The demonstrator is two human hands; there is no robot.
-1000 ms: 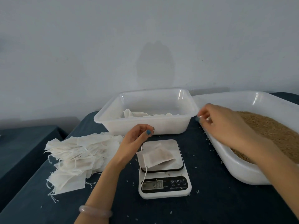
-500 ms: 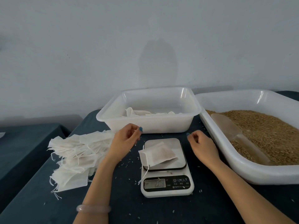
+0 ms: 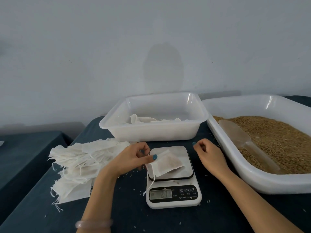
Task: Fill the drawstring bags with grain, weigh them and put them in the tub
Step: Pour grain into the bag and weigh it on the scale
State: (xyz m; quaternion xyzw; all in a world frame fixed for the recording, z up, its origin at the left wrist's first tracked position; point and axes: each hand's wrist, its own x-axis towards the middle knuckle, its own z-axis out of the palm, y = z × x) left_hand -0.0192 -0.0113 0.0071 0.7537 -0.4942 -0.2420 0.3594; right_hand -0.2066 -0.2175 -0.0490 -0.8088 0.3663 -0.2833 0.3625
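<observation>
A filled drawstring bag [image 3: 168, 163] lies on the plate of the white kitchen scale [image 3: 173, 192], its left end overhanging and its string dangling down. My left hand [image 3: 133, 158] pinches the bag's left corner, thumb on top. Just right of the scale my right hand [image 3: 207, 154] hovers over the table, fingers loosely curled and holding nothing. Behind the scale stands the clear tub [image 3: 151, 133] with a few filled bags [image 3: 144, 119] inside. The big tray [image 3: 252, 183] on the right holds brown grain [image 3: 277, 142] and a clear scoop [image 3: 235, 132].
A pile of empty white bags [image 3: 79, 160] lies on the dark cloth left of my left hand. Loose grains are scattered around the scale. The table's left edge drops off near a second dark surface [image 3: 25, 157]. A plain wall rises behind.
My right hand came away from the grain tray's corner and settled beside the scale. My left hand dropped from above the scale onto the bag and took hold of its corner.
</observation>
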